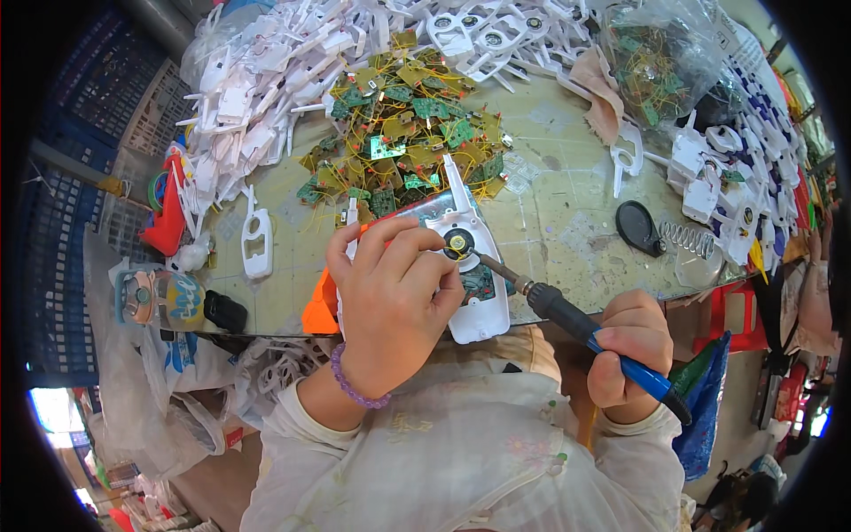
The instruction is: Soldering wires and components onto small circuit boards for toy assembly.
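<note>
My right hand (634, 346) grips a blue-and-black soldering iron (567, 312), its tip reaching the edge of a small round black speaker (458, 243). That speaker sits inside a white plastic housing (483, 325) with a long narrow end pointing away from me. A green circuit board (480, 284) shows in the lower part of the housing. My left hand (390, 288) lies over the housing's left side, thumb and fingers pinched close to the speaker; whatever they hold is too small or hidden to make out. Something orange (321, 306) shows beside that hand.
Beyond the housing lies a heap of green circuit boards (399, 133) with yellow wires. White plastic housings (257, 106) pile up at the back. A coiled-spring iron stand (687, 238) and a black round lid (638, 226) stand right. At left are a white frame (257, 239) and a jar (160, 297).
</note>
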`<state>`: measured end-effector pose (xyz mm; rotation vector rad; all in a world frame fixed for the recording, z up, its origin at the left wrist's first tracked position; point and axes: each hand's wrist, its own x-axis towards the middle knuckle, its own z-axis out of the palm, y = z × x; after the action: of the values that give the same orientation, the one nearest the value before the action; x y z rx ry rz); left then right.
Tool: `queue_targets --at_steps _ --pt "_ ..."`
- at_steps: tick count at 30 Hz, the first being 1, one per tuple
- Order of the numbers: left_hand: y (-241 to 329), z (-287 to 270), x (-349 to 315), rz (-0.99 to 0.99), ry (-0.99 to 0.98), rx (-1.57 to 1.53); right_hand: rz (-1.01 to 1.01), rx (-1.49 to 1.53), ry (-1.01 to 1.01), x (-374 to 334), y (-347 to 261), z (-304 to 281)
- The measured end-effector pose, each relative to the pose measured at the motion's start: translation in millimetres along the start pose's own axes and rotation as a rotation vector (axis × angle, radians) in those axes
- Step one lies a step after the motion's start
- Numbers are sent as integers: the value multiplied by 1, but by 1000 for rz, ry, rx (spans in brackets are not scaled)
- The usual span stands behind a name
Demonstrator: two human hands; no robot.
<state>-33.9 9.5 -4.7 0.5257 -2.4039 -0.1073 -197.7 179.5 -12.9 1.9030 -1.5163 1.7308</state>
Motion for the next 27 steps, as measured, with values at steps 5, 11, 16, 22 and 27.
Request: queue_targets --at_steps 5,11,16,22,27 --pt "0 0 0 -5 -3 -11 3 -15 -32 3 -4 -1" --pt "-1 1 0 -11 2 -21 -8 -14 -38 4 -4 0" --pt "0 3 1 -19 10 -12 -50 -37 -89 8 -6 -2" --pt "0 3 3 -40 13 -5 -91 -51 -131 10 -5 -2" --pt "0 4 5 -50 6 5 -110 -82 -119 9 -6 -2"
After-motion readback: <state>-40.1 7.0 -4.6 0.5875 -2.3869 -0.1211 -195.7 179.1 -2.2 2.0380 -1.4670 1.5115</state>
